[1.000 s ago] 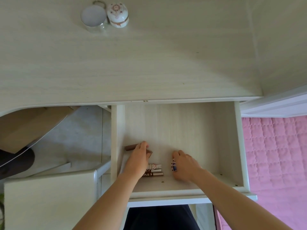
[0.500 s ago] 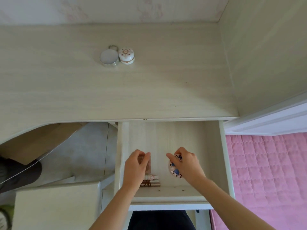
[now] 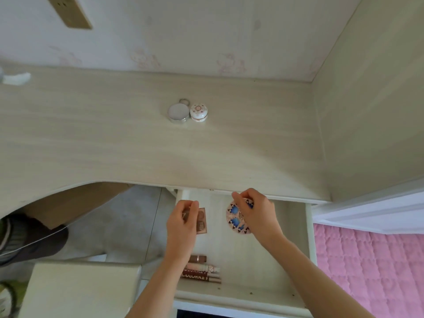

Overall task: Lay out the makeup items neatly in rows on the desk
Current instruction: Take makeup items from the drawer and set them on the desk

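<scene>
While the left hand gripped what looked like a brown palette, the right hand held a round patterned compact above the drawer.

My left hand and right hand bare, forearms unsleeved, no rings, watch or bracelets I can see

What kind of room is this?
Probably a bedroom: a pale wooden desk with an open drawer of makeup, cartoon-patterned wallpaper, and a pink quilted cover, likely a bed, beside it.
</scene>
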Demonstrator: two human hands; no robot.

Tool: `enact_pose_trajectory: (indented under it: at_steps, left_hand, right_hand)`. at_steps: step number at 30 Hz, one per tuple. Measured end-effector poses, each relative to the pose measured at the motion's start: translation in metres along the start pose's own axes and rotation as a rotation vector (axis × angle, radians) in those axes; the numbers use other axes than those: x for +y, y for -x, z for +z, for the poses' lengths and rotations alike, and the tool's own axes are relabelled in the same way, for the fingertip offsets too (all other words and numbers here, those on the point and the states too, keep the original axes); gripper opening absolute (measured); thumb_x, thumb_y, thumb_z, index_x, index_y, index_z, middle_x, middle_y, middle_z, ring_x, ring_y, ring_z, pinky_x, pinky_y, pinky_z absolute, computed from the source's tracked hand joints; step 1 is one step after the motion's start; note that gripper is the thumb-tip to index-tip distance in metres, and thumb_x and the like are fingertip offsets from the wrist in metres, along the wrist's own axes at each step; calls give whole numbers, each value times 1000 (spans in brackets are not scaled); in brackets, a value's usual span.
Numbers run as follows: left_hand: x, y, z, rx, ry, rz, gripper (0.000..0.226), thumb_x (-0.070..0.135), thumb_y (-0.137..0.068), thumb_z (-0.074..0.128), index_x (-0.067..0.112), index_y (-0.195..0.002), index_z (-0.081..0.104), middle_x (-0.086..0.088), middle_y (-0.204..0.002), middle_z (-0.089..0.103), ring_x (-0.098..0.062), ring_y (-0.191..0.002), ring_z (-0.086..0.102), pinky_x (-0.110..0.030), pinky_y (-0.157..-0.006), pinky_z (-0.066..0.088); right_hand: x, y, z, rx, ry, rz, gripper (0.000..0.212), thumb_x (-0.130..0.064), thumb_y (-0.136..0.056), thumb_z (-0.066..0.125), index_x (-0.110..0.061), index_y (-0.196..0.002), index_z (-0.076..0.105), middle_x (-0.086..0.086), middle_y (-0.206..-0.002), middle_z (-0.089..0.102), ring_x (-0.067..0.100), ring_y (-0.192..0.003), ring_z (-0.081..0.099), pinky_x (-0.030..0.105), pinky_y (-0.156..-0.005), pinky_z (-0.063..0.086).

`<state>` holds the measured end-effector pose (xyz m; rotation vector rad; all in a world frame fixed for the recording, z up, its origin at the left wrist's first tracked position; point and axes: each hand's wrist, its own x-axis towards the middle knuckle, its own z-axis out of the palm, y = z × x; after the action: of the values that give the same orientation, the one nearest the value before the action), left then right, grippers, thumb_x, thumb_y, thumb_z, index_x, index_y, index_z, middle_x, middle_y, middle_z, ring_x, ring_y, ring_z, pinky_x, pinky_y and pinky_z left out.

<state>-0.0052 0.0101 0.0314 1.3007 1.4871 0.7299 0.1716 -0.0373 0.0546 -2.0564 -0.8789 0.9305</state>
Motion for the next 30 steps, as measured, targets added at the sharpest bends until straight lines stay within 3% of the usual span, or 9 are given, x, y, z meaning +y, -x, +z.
enact_pose_trajectory:
  at_steps: [5, 10, 15, 19, 24, 30]
  left_hand:
    - [23, -36, -9, 5, 60, 19, 15, 27, -93, 59, 22, -79, 61, 7, -67, 62, -9, -60, 55, -25, -51, 40]
    - [44, -74, -20, 8, 48, 87, 12, 21, -92, 60, 15, -82, 62, 6, -72, 64, -5, -63, 57, -17, -52, 43]
    - [54, -119, -30, -8, -10, 57, 11, 19, -94, 57, 11, -90, 64, -1, -84, 66, -20, -76, 62, -32, -60, 46]
    - [57, -153, -36, -43, -35, 33, 9, 13, -94, 55, 14, -99, 62, -3, -91, 67, -23, -77, 63, -27, -47, 47]
    - [56, -193, -40, -73, -57, 36, 19, 9, -91, 58, 17, -108, 59, -8, -99, 62, -26, -80, 63, -22, -46, 49]
    - [52, -227, -40, -105, -131, 82, 19, 12, -88, 64, 16, -106, 61, 5, -89, 63, -20, -82, 60, -32, -68, 52]
  right_hand:
    - [-32, -30, 6, 19, -26, -39, 29, -42, -89, 59, -16, -78, 61, -4, -73, 65, 7, -67, 60, 9, -46, 40]
    - [-58, -63, 20, 46, -55, -46, 27, -40, -89, 60, -14, -81, 62, -4, -76, 64, 7, -70, 59, 10, -49, 39]
    - [-77, -96, 37, 56, -112, 16, 24, -39, -90, 59, -16, -83, 60, -6, -77, 62, 3, -69, 57, 5, -43, 37]
    - [-89, -118, 52, 79, -175, 48, 17, -36, -90, 60, -19, -90, 59, -8, -81, 61, 2, -71, 58, 6, -40, 37]
    - [-98, -140, 69, 67, -192, 54, 14, -31, -89, 64, -23, -98, 57, -11, -83, 57, 3, -73, 58, 6, -40, 38]
    - [-101, -160, 86, 100, -161, 65, 14, -27, -89, 63, -27, -100, 54, -14, -84, 53, 2, -75, 55, 6, -42, 39]
